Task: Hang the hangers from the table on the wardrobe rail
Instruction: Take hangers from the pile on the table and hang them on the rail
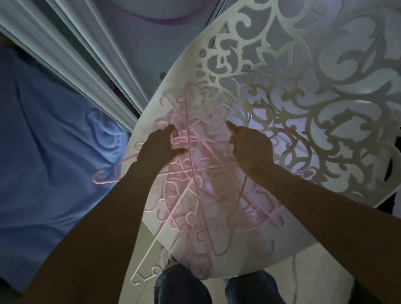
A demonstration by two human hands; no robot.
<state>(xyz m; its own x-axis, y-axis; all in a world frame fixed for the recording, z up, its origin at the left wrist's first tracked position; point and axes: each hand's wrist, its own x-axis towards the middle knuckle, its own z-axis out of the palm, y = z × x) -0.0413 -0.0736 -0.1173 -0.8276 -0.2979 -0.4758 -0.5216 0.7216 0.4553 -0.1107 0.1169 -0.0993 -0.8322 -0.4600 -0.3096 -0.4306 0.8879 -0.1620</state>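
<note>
Both hands reached into a tangle of pink hangers [199,177] on the round white table [290,103].

The left hand [160,148] curled its fingers around part of the pile's near-left side; the right hand [251,144] pinched a thin pink hanger [228,189] rising from the heap. The hands were apart. One white hanger [156,248] jutted over the table's edge, beside blue bedding [26,150].
</note>
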